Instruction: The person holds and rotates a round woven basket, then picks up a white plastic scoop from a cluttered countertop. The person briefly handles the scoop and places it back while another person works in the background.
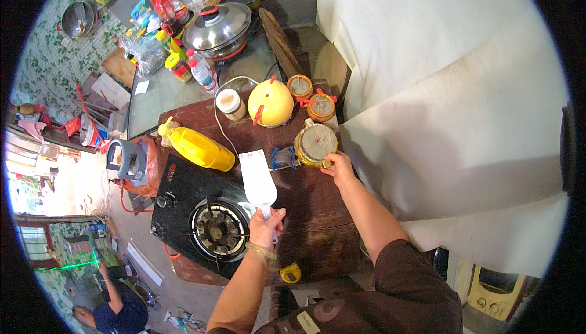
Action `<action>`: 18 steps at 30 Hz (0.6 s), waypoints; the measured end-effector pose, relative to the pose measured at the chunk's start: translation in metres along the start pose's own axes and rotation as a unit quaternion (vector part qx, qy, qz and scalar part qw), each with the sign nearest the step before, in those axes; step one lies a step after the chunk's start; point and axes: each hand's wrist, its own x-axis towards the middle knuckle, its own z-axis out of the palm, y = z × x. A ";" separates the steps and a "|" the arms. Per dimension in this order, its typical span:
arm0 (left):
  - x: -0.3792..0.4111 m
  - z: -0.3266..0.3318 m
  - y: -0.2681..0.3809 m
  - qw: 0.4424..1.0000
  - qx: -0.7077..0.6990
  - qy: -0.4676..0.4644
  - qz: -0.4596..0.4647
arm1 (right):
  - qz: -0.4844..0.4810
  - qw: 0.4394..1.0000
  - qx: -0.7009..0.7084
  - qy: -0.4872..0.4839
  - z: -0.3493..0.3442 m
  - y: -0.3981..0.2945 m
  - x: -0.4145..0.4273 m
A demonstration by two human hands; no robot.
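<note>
My left hand [267,227] grips the handle of a white broad-bladed utensil [259,178], its blade pointing away from me. The blade is too bright to tell its material. My right hand [339,169] holds a small yellow lug on the side of a round glazed jar [317,142] with a dusty grey top. Left of the jar lies a small blue packet [284,157]. Both hands are over a dark red wooden table [316,210]. Beside my left hand is a black gas stove [183,196] with a round burner.
A yellow pump bottle [199,147] lies tilted behind the stove. Farther back stand a chick-shaped yellow appliance [271,102], a lidded jar [230,104] and a steel pot [217,31]. A tape measure [290,273] sits at the near edge. Pale sheeting [448,118] hangs right; another person [116,306] is lower left.
</note>
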 end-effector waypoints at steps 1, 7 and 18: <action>0.003 0.002 0.001 1.000 -0.004 0.006 0.002 | -0.002 1.000 -0.005 -0.003 -0.001 0.000 -0.006; 0.029 0.008 -0.005 0.999 -0.015 0.040 0.011 | -0.001 1.000 -0.012 -0.026 -0.004 0.000 -0.051; 0.037 0.023 -0.012 0.997 -0.052 0.038 0.031 | 0.011 0.999 -0.028 -0.030 -0.027 0.025 -0.090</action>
